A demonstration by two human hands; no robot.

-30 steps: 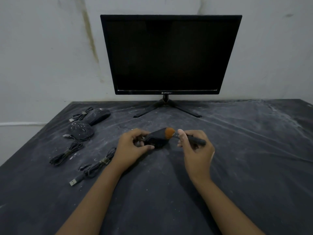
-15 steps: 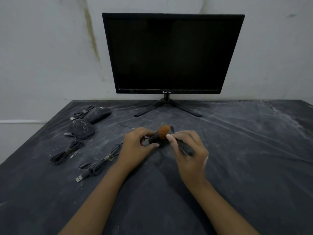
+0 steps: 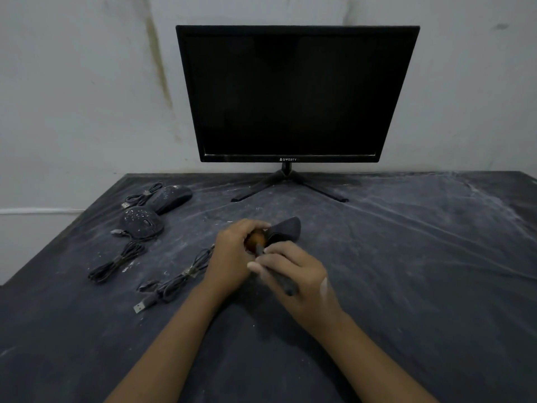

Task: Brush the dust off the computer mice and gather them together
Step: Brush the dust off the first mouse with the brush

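My left hand [image 3: 232,257] grips a black mouse [image 3: 286,229] at the middle of the table, tilted up so its far end points toward the monitor. My right hand [image 3: 293,274] holds a dark-handled brush [image 3: 279,279]; its orange bristles [image 3: 255,238] press on the near end of that mouse, beside my left fingers. The held mouse's cable [image 3: 174,282] trails left to a USB plug. Two more black mice lie at the far left: a dusty speckled mouse [image 3: 141,222] and a smoother mouse [image 3: 171,197] behind it.
A black monitor [image 3: 293,94] on a splayed stand [image 3: 287,184] sits at the back of the dusty dark table [image 3: 406,271], against a white wall. Bundled cables [image 3: 116,263] lie at the left, near the table's left edge.
The brush head swept from the mouse's far end to its near end, against my left hand. My right hand swung the handle toward me. The mouse tipped up more.
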